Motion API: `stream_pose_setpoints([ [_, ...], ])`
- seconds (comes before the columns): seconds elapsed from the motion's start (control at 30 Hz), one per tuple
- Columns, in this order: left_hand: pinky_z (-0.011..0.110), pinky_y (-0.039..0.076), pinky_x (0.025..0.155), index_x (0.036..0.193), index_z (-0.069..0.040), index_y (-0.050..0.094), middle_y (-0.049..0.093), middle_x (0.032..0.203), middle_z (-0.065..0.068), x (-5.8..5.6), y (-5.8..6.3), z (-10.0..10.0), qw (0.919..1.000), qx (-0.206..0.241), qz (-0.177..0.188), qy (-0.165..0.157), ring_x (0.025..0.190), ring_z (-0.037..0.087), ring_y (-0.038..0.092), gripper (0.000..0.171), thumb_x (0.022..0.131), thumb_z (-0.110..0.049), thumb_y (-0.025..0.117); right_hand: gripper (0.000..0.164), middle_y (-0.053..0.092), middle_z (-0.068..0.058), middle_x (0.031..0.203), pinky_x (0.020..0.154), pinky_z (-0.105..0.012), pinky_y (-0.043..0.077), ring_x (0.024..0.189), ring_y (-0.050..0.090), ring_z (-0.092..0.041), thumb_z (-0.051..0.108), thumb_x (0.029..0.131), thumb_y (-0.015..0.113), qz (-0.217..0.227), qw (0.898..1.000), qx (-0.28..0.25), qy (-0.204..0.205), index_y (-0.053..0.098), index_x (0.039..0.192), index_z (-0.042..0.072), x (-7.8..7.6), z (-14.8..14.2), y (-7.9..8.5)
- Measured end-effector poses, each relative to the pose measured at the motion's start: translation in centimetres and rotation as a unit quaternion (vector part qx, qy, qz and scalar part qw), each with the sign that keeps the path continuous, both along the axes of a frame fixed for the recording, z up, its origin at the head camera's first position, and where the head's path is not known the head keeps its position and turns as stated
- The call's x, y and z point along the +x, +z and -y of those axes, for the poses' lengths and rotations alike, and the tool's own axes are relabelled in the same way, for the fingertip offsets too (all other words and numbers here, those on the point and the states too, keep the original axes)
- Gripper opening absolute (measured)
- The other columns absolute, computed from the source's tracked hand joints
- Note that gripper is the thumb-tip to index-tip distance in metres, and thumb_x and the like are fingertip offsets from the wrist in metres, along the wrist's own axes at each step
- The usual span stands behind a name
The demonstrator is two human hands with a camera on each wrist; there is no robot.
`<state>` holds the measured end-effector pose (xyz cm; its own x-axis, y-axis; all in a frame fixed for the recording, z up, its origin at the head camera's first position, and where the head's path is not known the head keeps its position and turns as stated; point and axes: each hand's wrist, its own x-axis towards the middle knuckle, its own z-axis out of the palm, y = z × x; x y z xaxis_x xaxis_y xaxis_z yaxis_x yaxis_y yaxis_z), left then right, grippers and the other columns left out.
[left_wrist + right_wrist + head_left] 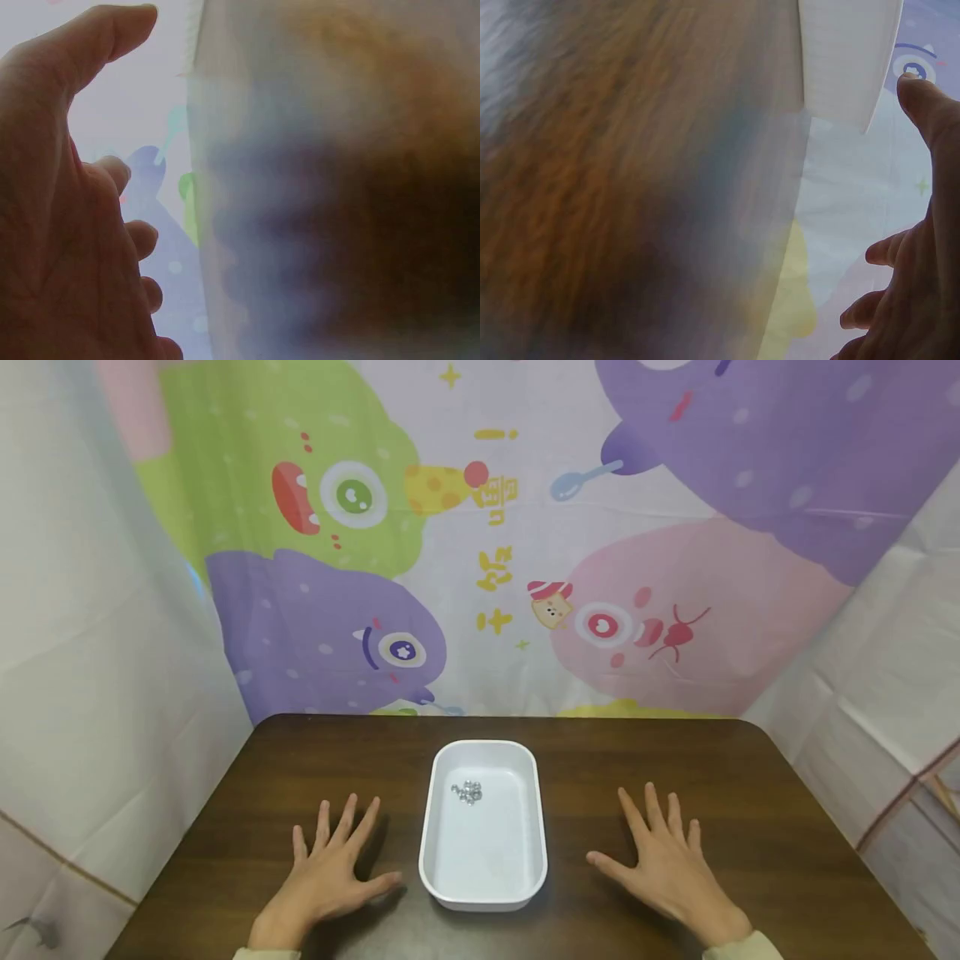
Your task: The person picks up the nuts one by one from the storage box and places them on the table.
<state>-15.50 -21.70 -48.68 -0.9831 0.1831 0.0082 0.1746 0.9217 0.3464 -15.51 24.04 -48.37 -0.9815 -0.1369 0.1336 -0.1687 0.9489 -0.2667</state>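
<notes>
A white rectangular tray [491,864] with rounded corners stands on the table between my two hands. Inside it, toward the far left, lies a small cluster of shiny silvery beads [468,792]. My left hand [324,875] is spread, palm down, to the left of the tray, its thumb pointing toward the tray wall but apart from it. On the other side my right hand [670,870] is likewise spread with nothing in it. The left wrist view shows the left thumb [112,34] held away from the fingers. In the right wrist view the tray's side [847,60] appears beyond the thumb.
The dark brown wooden table [345,752] has rounded far corners. A curtain [495,677] printed with cartoon monsters hangs right behind its far edge. Pale cloth walls [97,635] enclose the left and right sides.
</notes>
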Motion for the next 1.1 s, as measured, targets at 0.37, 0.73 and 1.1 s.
stream_pose_setpoints([
  [0.37, 0.088, 0.004, 0.104, 0.166, -0.025, 0.008, 0.014, 0.168, 0.029, -2.1, 1.3, 1.2, 0.9945, 0.098, 0.031, -0.017, 0.149, 0.066, 0.0, 0.103, 0.091, -0.058, 0.069, 0.106, 0.017, -0.031, 0.167, 0.107, -0.084, 0.014, 0.149, 0.012, -0.064, 0.079, 0.086, 0.058, 0.008, 1.0, -0.014, 0.002, 0.021, 0.165, 0.018, -1.5, 0.5, 1.2],
  [0.73, 0.069, 0.027, 0.116, 0.162, -0.012, 0.03, 0.039, 0.162, 0.02, -4.2, 1.2, -1.0, 0.9857, 0.155, 0.009, -0.067, 0.148, 0.054, 0.031, 0.084, 0.097, -0.051, 0.065, 0.109, 0.022, -0.032, 0.165, 0.105, -0.077, 0.033, 0.145, 0.029, -0.061, 0.082, 0.085, 0.057, 0.008, 1.0, -0.008, 0.024, 0.024, 0.164, 0.013, -2.6, 0.7, 2.4],
  [1.1, 0.058, 0.04, 0.113, 0.161, -0.011, 0.03, 0.059, 0.146, 0.02, -6.2, 2.1, -3.8, 0.9793, 0.185, 0.033, -0.074, 0.138, 0.038, 0.053, 0.085, 0.096, -0.052, 0.066, 0.112, 0.027, -0.03, 0.164, 0.101, -0.073, 0.041, 0.14, 0.042, -0.057, 0.085, 0.083, 0.057, 0.005, 0.999, -0.018, 0.042, 0.024, 0.164, 0.015, -3.2, 1.3, 2.6],
])
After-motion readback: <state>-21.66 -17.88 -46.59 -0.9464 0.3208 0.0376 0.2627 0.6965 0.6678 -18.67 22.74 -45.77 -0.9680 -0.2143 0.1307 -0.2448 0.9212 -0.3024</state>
